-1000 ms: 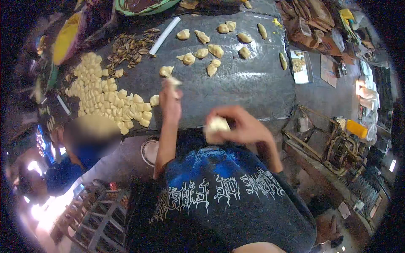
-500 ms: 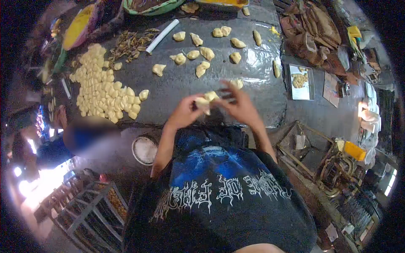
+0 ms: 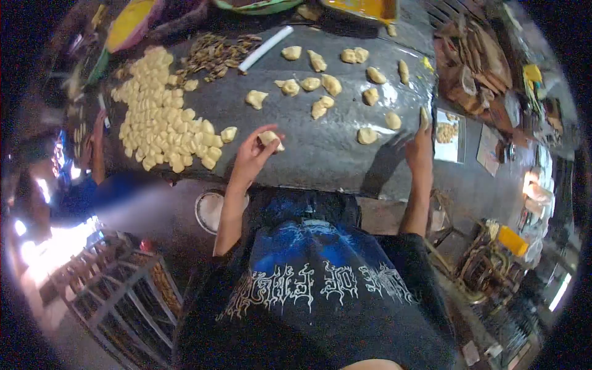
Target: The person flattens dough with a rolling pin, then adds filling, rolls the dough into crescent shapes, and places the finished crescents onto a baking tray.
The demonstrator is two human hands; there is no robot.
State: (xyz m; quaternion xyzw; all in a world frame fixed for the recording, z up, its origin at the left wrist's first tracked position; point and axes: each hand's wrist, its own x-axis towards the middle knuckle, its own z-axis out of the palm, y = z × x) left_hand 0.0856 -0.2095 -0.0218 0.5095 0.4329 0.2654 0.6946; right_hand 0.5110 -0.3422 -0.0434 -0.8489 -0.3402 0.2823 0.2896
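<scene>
My left hand (image 3: pixel 254 151) is closed around a pale yellow dough piece (image 3: pixel 270 139), pinched by thumb and fingers just above the near part of the dark tabletop. Over at the table's right edge, my right hand (image 3: pixel 420 151) is stretched out with the thumb apart from the fingers. Its fingertips meet the lower end of a narrow dough strip (image 3: pixel 424 116). Two rounded dough pieces, one nearer (image 3: pixel 367 135) and one farther (image 3: pixel 393 121), lie left of that hand. Several shaped dough lumps (image 3: pixel 322 107) are spread over the middle of the table.
A large pile of dough pieces (image 3: pixel 166 123) covers the left side. Behind it are a brown heap of thin bits (image 3: pixel 216 55) and a white rod (image 3: pixel 266 49). A yellow-filled tray (image 3: pixel 364 8) stands at the back. At far left, another person's hand (image 3: pixel 97 139) rests by the table.
My hands have moved apart: the left goes left with a dough piece, the right reaches out to the right-edge strip. Another rounded dough piece shows on the right. The view has shifted.
</scene>
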